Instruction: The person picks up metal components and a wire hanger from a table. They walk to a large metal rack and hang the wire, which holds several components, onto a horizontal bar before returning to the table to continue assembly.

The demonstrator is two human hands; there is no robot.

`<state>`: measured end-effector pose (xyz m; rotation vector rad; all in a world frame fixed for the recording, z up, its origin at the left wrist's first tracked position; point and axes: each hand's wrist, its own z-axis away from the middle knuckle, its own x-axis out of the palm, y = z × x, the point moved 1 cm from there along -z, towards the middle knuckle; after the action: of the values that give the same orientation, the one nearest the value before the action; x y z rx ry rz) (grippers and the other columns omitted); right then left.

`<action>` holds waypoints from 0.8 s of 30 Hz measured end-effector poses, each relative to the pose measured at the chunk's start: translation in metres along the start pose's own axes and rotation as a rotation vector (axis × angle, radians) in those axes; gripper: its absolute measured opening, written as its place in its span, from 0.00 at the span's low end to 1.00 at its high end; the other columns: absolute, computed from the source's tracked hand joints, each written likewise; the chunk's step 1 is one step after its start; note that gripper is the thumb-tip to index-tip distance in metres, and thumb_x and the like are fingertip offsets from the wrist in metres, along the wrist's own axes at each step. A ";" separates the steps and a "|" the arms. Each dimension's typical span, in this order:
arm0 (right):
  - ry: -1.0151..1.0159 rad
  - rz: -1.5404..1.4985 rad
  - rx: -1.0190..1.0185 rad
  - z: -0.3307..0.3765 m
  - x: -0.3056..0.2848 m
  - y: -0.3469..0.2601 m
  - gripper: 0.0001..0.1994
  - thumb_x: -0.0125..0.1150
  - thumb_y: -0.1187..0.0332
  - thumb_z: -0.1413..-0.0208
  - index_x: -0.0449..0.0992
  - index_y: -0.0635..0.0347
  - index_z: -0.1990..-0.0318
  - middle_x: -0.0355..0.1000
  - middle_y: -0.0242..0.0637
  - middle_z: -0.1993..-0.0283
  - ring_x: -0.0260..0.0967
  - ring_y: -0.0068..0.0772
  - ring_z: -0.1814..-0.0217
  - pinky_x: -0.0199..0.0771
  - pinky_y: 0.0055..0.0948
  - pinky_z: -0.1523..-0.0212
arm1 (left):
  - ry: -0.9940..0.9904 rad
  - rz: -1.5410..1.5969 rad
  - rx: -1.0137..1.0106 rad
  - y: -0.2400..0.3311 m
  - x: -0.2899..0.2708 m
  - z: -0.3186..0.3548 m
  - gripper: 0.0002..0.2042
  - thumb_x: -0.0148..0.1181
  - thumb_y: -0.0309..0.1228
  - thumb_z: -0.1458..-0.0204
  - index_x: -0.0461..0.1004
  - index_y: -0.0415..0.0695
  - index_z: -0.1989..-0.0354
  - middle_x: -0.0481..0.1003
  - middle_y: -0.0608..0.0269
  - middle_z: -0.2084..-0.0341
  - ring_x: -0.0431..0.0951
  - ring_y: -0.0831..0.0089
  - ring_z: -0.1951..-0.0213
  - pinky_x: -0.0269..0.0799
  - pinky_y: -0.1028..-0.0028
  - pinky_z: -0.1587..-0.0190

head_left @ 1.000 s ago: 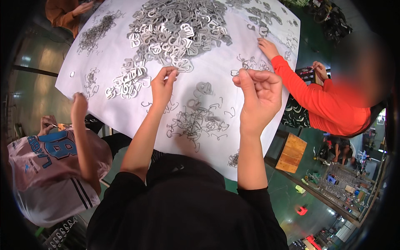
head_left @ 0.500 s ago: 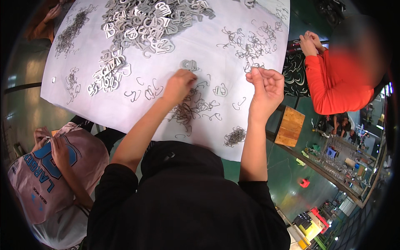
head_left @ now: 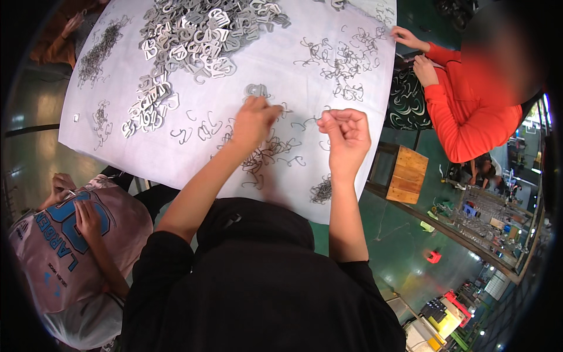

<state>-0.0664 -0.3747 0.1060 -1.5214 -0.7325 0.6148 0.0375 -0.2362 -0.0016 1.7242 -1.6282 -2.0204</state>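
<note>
My left hand (head_left: 253, 124) hovers over the white-covered table, palm down. Its fingers are closed and bent, and whatever they may hold is hidden. Just beyond its knuckles lies a grey buckle-like piece (head_left: 255, 90). Below and right of it, bent wire hooks (head_left: 267, 154) are scattered in a loose heap. My right hand (head_left: 348, 139) is turned palm up, thumb and forefinger pinched together and the other fingers curled. A thin wire hook (head_left: 303, 123) shows beside its fingertips; I cannot tell whether they grip it.
A large pile of grey buckle-like pieces (head_left: 193, 35) covers the far middle, with a smaller group (head_left: 149, 102) nearer. More hooks (head_left: 349, 64) lie far right, and a small heap (head_left: 321, 190) near the front edge. Co-workers sit left and right; a wooden stool (head_left: 407, 175) stands right.
My right hand has moved left, closer to my left hand, and its fingers have curled. The grey piece that lay between my hands no longer shows. The red-sleeved person's hands have moved apart.
</note>
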 end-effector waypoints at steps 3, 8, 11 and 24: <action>-0.076 0.001 0.079 0.008 0.012 0.013 0.09 0.61 0.80 0.48 0.67 0.63 0.63 0.73 0.36 0.68 0.73 0.22 0.67 0.73 0.19 0.70 | -0.238 0.575 -0.490 0.001 -0.045 0.016 0.14 0.50 0.31 0.42 0.72 0.38 0.51 0.76 0.59 0.60 0.76 0.71 0.64 0.75 0.71 0.68; -0.198 0.044 0.082 0.015 0.037 0.025 0.08 0.61 0.79 0.48 0.68 0.63 0.64 0.73 0.34 0.68 0.72 0.20 0.68 0.71 0.17 0.71 | -0.117 1.217 -0.550 0.013 -0.072 0.037 0.17 0.44 0.37 0.37 0.72 0.38 0.51 0.75 0.57 0.59 0.77 0.71 0.62 0.79 0.70 0.64; -0.236 0.083 0.079 0.016 0.048 0.025 0.08 0.62 0.78 0.49 0.68 0.63 0.65 0.74 0.33 0.68 0.72 0.19 0.67 0.71 0.18 0.71 | -0.049 1.046 -0.475 0.021 -0.075 0.043 0.12 0.48 0.28 0.40 0.68 0.37 0.50 0.75 0.55 0.60 0.78 0.71 0.61 0.80 0.71 0.62; -0.174 0.113 -0.082 0.022 0.057 0.028 0.07 0.63 0.76 0.49 0.69 0.63 0.67 0.74 0.35 0.70 0.74 0.22 0.69 0.75 0.20 0.71 | 0.074 0.299 -0.090 0.047 -0.074 0.046 0.20 0.63 0.25 0.51 0.69 0.43 0.48 0.79 0.61 0.68 0.78 0.71 0.73 0.73 0.76 0.71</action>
<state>-0.0429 -0.3176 0.0789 -1.6065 -0.8154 0.8186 0.0061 -0.1824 0.0754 1.4106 -1.6304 -1.8389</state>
